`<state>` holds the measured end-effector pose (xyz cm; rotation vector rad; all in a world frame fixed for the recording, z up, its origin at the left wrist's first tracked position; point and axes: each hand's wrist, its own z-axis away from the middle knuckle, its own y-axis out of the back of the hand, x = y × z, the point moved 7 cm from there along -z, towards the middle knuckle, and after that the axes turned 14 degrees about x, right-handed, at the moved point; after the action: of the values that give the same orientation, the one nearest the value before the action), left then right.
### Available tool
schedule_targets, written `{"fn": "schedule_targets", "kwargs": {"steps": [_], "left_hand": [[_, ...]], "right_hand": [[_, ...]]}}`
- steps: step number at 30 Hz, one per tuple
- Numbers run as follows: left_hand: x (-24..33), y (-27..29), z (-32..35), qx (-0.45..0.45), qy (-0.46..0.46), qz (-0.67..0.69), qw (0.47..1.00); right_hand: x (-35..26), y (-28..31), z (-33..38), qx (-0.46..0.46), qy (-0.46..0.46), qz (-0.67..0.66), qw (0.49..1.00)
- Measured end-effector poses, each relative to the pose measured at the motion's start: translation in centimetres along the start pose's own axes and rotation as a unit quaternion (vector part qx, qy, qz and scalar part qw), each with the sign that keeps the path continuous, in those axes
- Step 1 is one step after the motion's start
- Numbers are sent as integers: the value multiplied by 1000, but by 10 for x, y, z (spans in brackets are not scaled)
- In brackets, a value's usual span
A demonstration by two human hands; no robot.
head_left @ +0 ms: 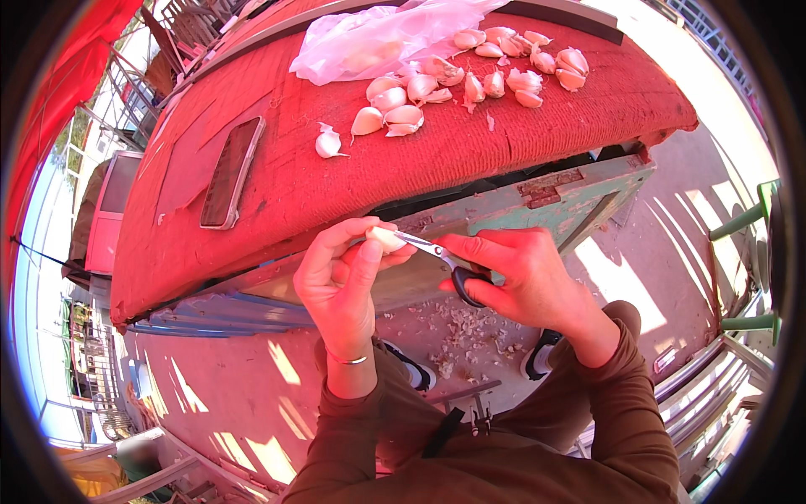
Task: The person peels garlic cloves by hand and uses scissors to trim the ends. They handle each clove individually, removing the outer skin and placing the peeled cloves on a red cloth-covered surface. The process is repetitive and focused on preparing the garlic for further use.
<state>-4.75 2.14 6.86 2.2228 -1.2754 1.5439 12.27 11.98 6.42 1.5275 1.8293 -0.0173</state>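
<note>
Between the thumb and fingers of my left hand [340, 281] is a pale garlic clove [386, 239]. My right hand [525, 273] grips a pair of scissors [462, 273] by the dark handles. The metal blades point left and their tips meet the clove's right side; whether they are cutting into it I cannot tell. Both hands are just off the near edge of a red cloth-covered table [302, 185]. Several more garlic cloves [420, 86] lie loose on the cloth beyond my hands, with one [329, 141] a little apart at the left.
A crumpled pinkish plastic bag [357, 42] lies behind the cloves. A phone [232, 172] rests at the table's left. Papery peelings [457, 336] litter the floor between my shoes. Green tubular legs [739, 227] stand at the far right.
</note>
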Motion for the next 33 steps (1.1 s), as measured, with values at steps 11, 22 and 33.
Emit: {"fn": "schedule_targets", "kwargs": {"steps": [11, 22, 33], "left_hand": [[4, 3, -2, 13, -35, -15, 999], [0, 4, -4, -2, -41, -4, 999], [-8, 8, -3, 16, -42, 20, 999]], "right_hand": [[-3, 2, -3, 10, -10, -6, 1000], [2, -2, 2, 13, -16, -49, 999], [-7, 3, 0, 33, 26, 44, 998]]}}
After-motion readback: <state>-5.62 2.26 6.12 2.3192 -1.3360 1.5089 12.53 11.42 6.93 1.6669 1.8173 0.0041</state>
